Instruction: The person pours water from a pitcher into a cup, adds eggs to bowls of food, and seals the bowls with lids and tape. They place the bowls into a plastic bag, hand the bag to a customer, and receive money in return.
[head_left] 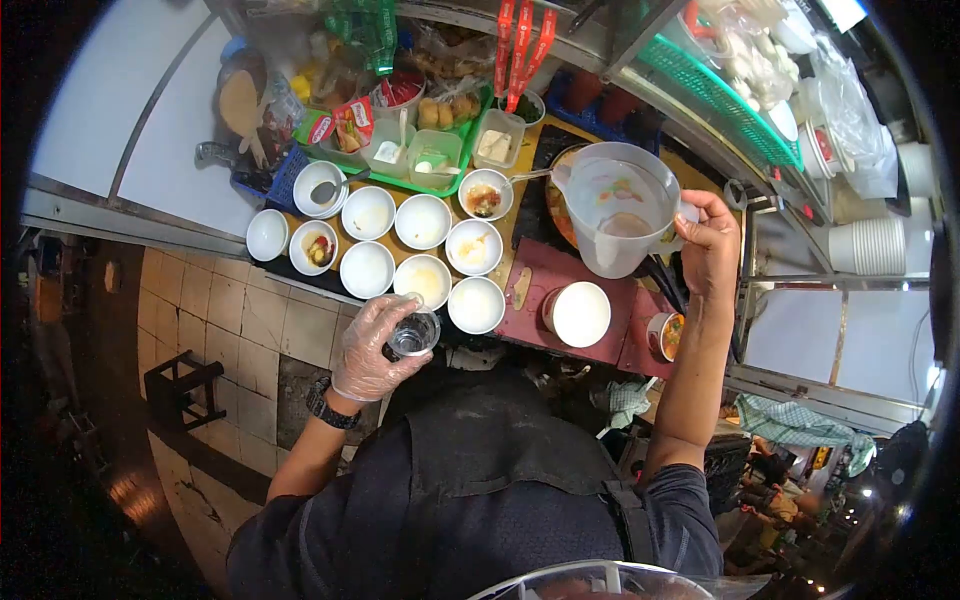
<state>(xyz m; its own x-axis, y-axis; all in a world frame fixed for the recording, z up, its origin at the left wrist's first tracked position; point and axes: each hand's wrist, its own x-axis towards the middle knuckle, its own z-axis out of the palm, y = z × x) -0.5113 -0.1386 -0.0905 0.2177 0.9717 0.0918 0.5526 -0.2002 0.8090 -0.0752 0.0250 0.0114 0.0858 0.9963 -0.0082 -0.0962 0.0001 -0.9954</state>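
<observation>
My left hand (370, 350), in a clear plastic glove, is wrapped round a small clear cup (414, 333) just in front of the bowls. My bare right hand (708, 235) grips the handle of a translucent plastic jug (615, 210), which is raised over the right side of the counter. Several white bowls stand close together at the left; one bowl (422, 281) holds something pale yellow, another bowl (313, 248) red and dark bits. A spoon rests in the bowl (486, 195) with red-brown contents. Behind the jug, a round pan (562, 205) is partly hidden.
A white tub (578, 314) stands on a red board (535, 265), with a cup of colourful food (665, 335) to its right. Behind the bowls, a green tray (470, 150) carries plastic containers. Stacked white cups (866, 246) and a green basket (720, 100) sit at the right.
</observation>
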